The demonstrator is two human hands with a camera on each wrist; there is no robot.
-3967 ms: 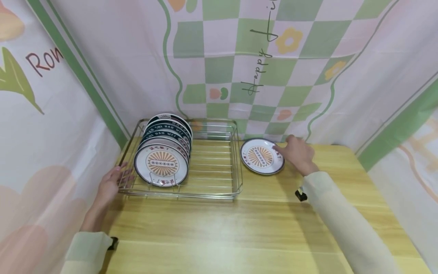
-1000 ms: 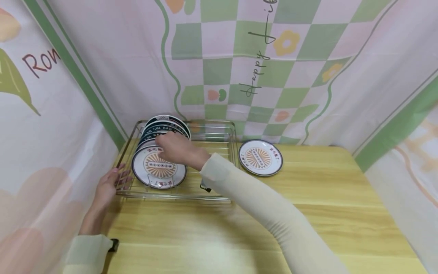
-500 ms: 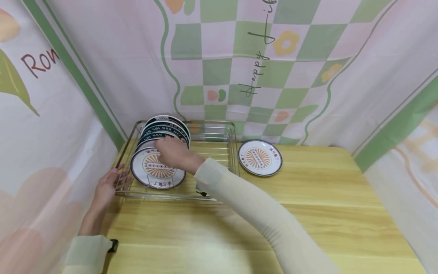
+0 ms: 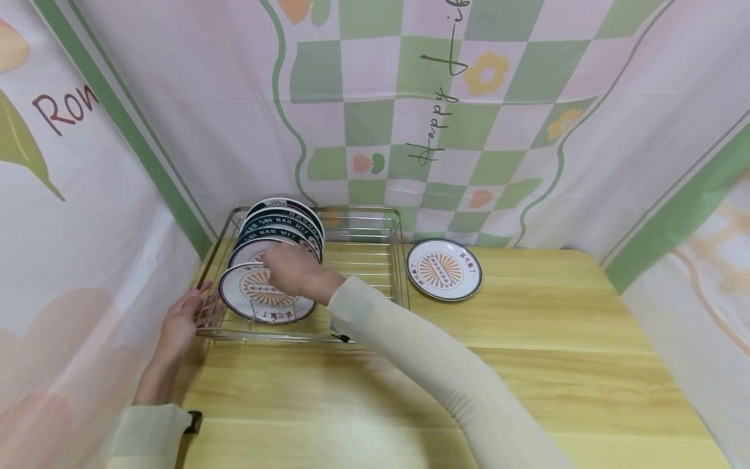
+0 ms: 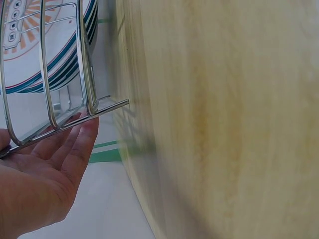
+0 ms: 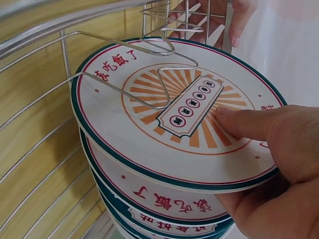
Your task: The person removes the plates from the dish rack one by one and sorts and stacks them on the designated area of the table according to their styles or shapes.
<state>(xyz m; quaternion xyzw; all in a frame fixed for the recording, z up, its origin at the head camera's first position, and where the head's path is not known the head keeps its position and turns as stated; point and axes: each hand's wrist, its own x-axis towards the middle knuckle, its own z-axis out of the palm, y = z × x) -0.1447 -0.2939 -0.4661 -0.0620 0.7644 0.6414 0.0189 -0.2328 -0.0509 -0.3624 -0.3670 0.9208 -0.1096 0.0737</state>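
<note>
Near sleeve (image 4: pixel 146 433), pale, comes in from 7 o'clock, dark wristband (image 4: pixel 195 422) at its cuff; the other sleeve (image 4: pixel 445 378) from 5 o'clock. Wooden table (image 4: pixel 340 417) under everything. Left hand (image 4: pixel 180 322) at the wire rack's (image 4: pixel 263 336) 8 o'clock corner, thumb and fingers clamped on its side wires; left wrist view shows the fingers behind the bottom wire. Right hand (image 4: pixel 290 270) pinches the front plate (image 4: pixel 258 290): thumb on the sunburst face, other fingers behind, mostly hidden. That plate is inside the rack, toward 8 o'clock from its centre, tipped back, top edge higher, wire divider in front of its lower part. At 12 o'clock from it, second plate (image 4: pixel 252 253), then dark-banded dishes (image 4: pixel 275 228), standing in a row. Lone plate (image 4: pixel 444 269), sunburst face up, flat on the table just beside the rack at 3 o'clock. Farthest, 12 o'clock: checkered curtain (image 4: pixel 422 124).
</note>
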